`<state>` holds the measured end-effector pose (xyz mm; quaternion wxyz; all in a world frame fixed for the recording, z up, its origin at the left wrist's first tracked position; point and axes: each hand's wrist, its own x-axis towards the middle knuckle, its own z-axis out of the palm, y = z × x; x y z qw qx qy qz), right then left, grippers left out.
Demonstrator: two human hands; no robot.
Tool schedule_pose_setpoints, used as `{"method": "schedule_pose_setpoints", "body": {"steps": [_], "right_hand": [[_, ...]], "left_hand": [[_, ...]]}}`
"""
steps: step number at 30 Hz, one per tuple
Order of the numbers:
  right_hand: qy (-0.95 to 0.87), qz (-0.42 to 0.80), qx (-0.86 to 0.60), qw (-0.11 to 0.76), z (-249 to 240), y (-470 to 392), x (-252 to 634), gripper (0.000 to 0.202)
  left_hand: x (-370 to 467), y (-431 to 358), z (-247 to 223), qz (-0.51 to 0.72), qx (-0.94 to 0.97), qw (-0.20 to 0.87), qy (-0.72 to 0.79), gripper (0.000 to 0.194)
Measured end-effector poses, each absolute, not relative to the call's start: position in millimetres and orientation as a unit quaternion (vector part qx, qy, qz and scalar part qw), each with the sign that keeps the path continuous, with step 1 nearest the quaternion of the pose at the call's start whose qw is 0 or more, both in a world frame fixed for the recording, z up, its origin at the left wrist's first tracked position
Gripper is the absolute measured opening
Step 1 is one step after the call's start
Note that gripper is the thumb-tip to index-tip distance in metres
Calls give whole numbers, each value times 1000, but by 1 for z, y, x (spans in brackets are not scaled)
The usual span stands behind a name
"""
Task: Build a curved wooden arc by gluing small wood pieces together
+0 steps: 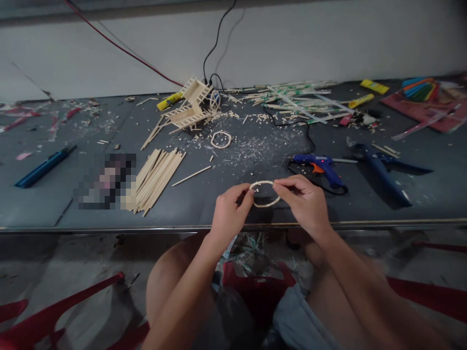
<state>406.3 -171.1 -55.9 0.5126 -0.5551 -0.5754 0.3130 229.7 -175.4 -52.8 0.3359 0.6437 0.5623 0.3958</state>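
Note:
Between my two hands is a small ring of short wooden stick pieces (268, 205), raised near the table's front edge. My left hand (232, 206) pinches its left side with thumb and fingers. On the opposite side, my right hand (303, 201) grips the ring's upper right part. A second, similar wooden ring (221, 139) lies on the table farther back. To the left of my hands are a bundle of thin wooden sticks (160, 180) and one loose stick (191, 176). A blue glue gun (321, 167) with an orange trigger rests beyond my right hand.
A wooden stick model (189, 109) stands at the back among scattered offcuts. Dark blue cutters (383, 170) lie on the right, near a pile of sticks (295, 102). A blue tool (45, 166) is at far left. Red chairs (65, 311) stand below the table.

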Motion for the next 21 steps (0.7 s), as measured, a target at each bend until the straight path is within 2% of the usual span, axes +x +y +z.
{"method": "schedule_pose_setpoints", "body": {"steps": [2,5,8,10,14,21], "right_hand": [[-567,325,-550,520,-58,-170,408,20],[-542,349,-537,544,-61,-168,411,41],[-529,395,-522,540,-62,-168,413,50],[-535,440,-513,507,-61,-169,412,47],[-535,475,-519,468,-56,-174,407,26],[-512,476,-537,471,-53,-175,402,21]], "left_hand": [[230,-175,-53,403,626,352,567,21],[231,-172,-53,434,569,402,571,22],[232,-168,-56,484,494,465,553,24],[232,-165,-58,518,450,500,528,26],[234,-164,-59,547,398,542,498,28],[237,-164,-59,524,435,489,545,29]]}}
